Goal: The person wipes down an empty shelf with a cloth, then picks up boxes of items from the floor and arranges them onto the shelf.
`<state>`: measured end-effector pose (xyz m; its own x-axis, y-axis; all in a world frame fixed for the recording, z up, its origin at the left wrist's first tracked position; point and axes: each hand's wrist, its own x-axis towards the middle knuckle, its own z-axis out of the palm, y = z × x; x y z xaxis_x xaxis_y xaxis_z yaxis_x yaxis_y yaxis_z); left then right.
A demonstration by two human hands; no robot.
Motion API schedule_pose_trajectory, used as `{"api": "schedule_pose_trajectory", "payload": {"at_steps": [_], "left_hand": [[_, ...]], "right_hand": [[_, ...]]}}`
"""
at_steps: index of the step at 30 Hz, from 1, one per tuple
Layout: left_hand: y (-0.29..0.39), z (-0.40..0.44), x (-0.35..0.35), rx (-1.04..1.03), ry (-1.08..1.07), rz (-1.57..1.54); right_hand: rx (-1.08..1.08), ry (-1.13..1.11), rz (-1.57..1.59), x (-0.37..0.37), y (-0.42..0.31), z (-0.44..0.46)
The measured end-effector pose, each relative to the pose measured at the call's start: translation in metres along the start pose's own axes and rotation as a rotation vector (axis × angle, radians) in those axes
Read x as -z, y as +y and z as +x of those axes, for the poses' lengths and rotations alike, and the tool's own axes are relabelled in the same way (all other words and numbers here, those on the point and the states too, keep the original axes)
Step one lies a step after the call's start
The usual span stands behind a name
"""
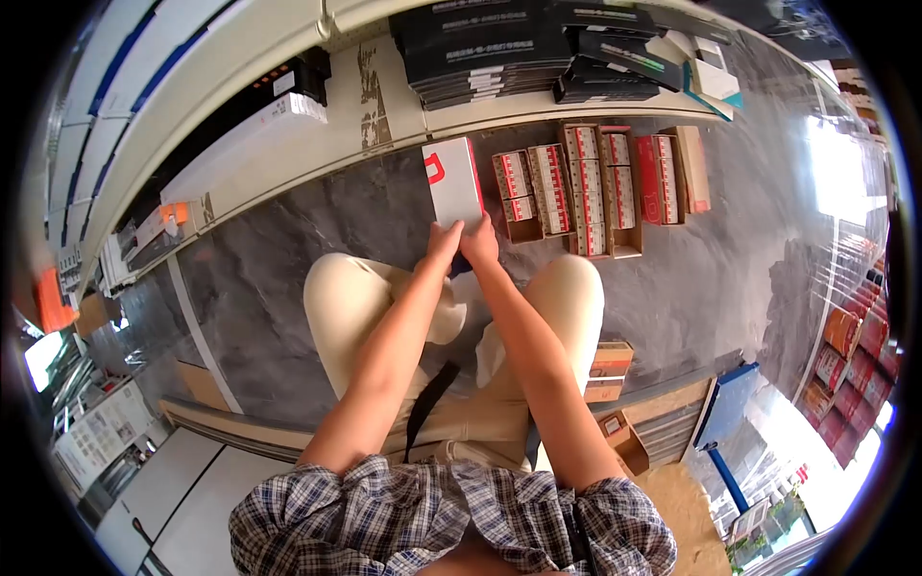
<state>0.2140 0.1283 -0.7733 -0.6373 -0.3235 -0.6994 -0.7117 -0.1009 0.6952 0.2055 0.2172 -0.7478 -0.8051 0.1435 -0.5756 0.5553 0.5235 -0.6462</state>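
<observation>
Underside of the white-and-red box (pixel 451 180) hidden, print on the small packets (pixel 550 187) too tiny to read

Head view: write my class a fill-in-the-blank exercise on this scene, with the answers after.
1. The left hand and right hand grip a white rectangular box whose large printed mark is coloured ____.
2. In the picture, open brown cardboard boxes holding small red-and-white packs stand to that box's ____.
3. Flat boxes with pale lettering stacked at the picture's top edge are coloured ____.
Missing words: red; right; black.
</observation>
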Motion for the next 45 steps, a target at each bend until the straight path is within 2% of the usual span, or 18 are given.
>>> {"api": "schedule_pose_trajectory", "payload": {"at_steps": [5, 8, 11, 14, 16, 17, 20, 21, 23, 28, 30, 31, 35, 37, 38, 39, 43, 45], "left_hand": [[0.136, -0.161, -0.001, -0.031, 0.007, -0.008], [0.178, -0.230, 0.010, -0.146, -0.133, 0.048], [0.228, -0.308, 0.014, -0.175, -0.137, 0.121], [0.332, -0.430, 0.012, -0.159, -0.189, 0.080], [0.379, -0.479, 0.011, -0.259, -0.360, 0.031], [0.367, -0.475, 0.007, -0.322, -0.287, 0.050], [0.441, -0.541, -0.001, -0.481, -0.382, -0.078], [0.466, -0.558, -0.001, -0.484, -0.477, -0.075], [0.509, -0.591, 0.001, -0.479, -0.559, -0.027], [0.583, -0.600, -0.008, -0.605, -0.630, -0.090], [0.621, -0.599, 0.000, -0.535, -0.587, 0.073], [0.635, -0.586, 0.001, -0.601, -0.561, 0.118], [0.684, -0.552, 0.013, -0.848, -0.362, 0.331], [0.714, -0.538, 0.022, -0.863, -0.256, 0.436], [0.731, -0.532, 0.026, -0.821, -0.194, 0.597], [0.746, -0.524, 0.029, -0.774, -0.132, 0.756], [0.787, -0.478, 0.033, -0.818, -0.035, 0.770], [0.805, -0.467, 0.035, -0.746, -0.050, 0.755]], "right_hand": [[-0.085, 0.012, 0.083, 0.082, -0.068, -0.095], [-0.082, 0.060, 0.075, 0.148, -0.125, -0.168], [-0.055, 0.149, 0.046, 0.221, -0.181, -0.237], [-0.021, 0.202, 0.043, 0.303, -0.235, -0.308], [0.029, 0.240, 0.036, 0.351, -0.272, -0.345], [0.053, 0.238, 0.041, 0.380, -0.295, -0.366], [0.145, 0.327, 0.045, 0.437, -0.334, -0.404], [0.254, 0.415, 0.031, 0.448, -0.336, -0.405], [0.252, 0.389, 0.006, 0.492, -0.375, -0.425], [0.345, 0.435, -0.135, 0.549, -0.446, -0.421], [0.385, 0.409, -0.207, 0.565, -0.477, -0.404], [0.393, 0.398, -0.229, 0.570, -0.494, -0.396], [0.437, 0.369, -0.307, 0.572, -0.555, -0.354], [0.431, 0.311, -0.201, 0.566, -0.578, -0.320], [0.388, 0.266, -0.101, 0.564, -0.590, -0.304], [0.460, 0.249, -0.128, 0.562, -0.604, -0.296], [0.371, 0.133, -0.132, 0.560, -0.643, -0.259], [0.959, 0.157, -1.122, 0.558, -0.652, -0.228]]}}
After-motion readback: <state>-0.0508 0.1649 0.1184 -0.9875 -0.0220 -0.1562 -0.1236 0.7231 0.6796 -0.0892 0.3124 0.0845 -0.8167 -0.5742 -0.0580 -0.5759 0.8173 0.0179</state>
